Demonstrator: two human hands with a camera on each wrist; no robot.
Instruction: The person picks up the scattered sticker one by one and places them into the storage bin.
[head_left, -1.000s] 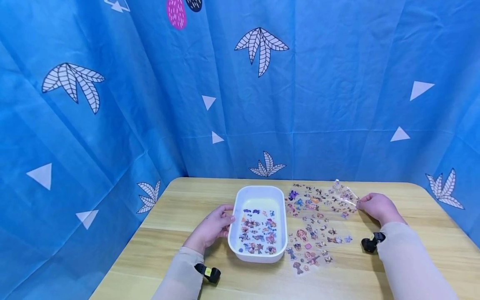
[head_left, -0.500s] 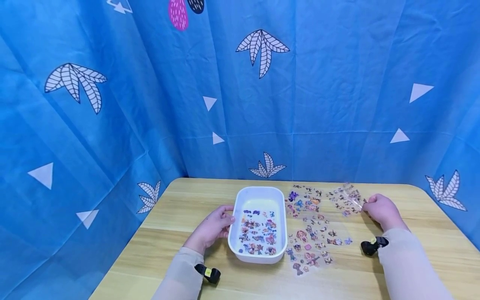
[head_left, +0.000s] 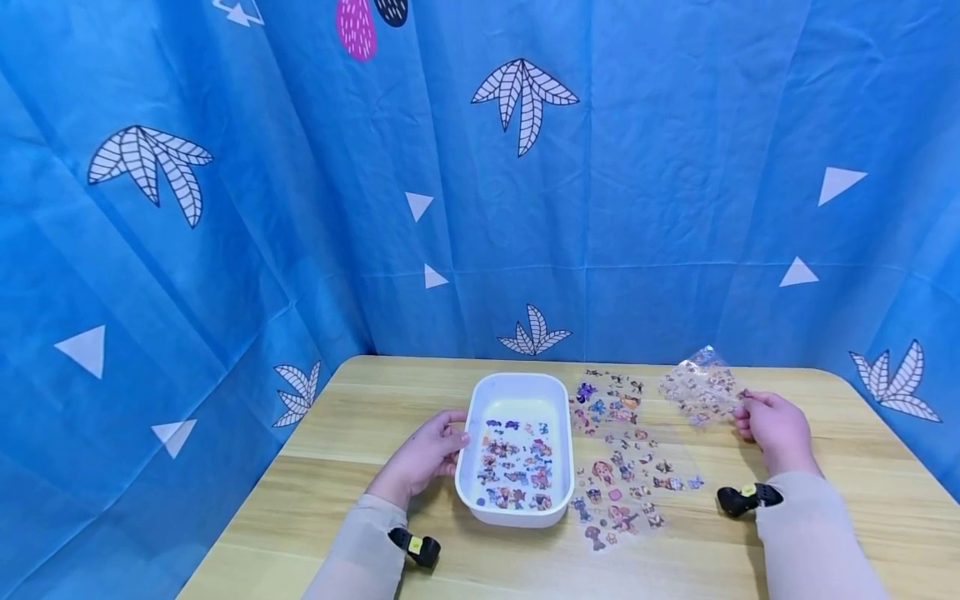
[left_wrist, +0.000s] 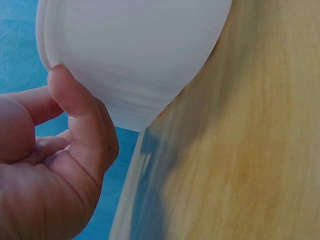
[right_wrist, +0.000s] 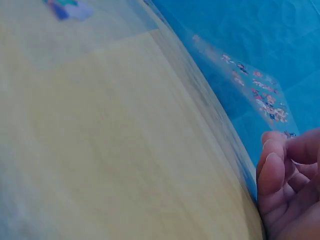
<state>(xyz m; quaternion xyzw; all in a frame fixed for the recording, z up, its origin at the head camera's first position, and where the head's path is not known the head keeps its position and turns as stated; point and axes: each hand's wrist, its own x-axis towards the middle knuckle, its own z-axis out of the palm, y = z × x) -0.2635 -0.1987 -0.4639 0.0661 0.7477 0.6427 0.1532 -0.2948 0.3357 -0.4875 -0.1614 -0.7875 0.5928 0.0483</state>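
My left hand (head_left: 424, 454) grips the left rim of a white plastic box (head_left: 567, 417), thumb over the edge and fingers against the outer wall. Printed cartoon stickers (head_left: 517, 475) show inside the box. At the back right, my right hand (head_left: 777, 427) pinches one corner of a clear sticker sheet (head_left: 702, 387), which is lifted off the table at a tilt. In the right wrist view that sheet (right_wrist: 262, 92) extends from between thumb and fingers. The left wrist view has the box wall (left_wrist: 135, 55) close up, with the left hand (left_wrist: 65, 150) at its rim.
Several clear sticker sheets (head_left: 618, 492) lie flat on the wooden table (head_left: 360, 433), right of the box. One sheet with purple and blue figures (head_left: 606, 404) lies behind them. A blue patterned curtain (head_left: 480, 208) hangs along the table's back and left sides.
My right hand has moved slightly right, drawing its sheet away from the other sheets and raising it into a tilt. The left hand and the box stay in place.
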